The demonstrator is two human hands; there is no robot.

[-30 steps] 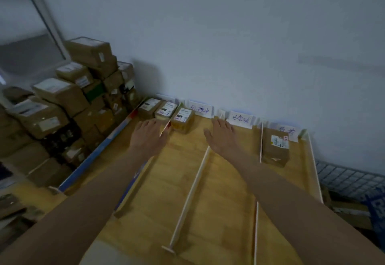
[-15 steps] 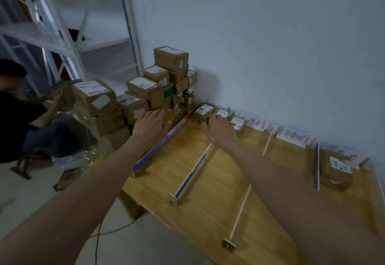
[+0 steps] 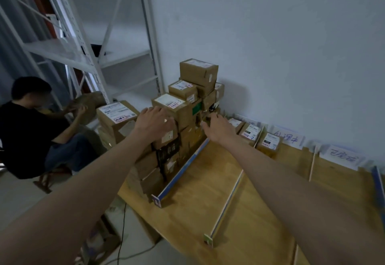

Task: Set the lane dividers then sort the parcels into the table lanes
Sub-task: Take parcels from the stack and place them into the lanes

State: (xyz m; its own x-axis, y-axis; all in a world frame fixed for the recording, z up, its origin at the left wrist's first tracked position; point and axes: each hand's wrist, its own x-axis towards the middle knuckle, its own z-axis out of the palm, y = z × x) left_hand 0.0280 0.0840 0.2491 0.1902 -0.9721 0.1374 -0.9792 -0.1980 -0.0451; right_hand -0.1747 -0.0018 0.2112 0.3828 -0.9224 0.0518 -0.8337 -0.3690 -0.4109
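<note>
Both bare forearms stretch forward toward the stack of brown cardboard parcels (image 3: 187, 119). The left hand (image 3: 154, 122) rests, fingers spread, against it; the right hand (image 3: 217, 127) hovers beside it, fingers loosely curled.

Matt wooden table (image 3: 260, 212), seemingly cardboard parcels (image 3: 199, 71)

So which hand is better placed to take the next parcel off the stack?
Left, probably: the left hand already lies over a labelled box in the stack, while the right hand hangs open beside it.
</note>
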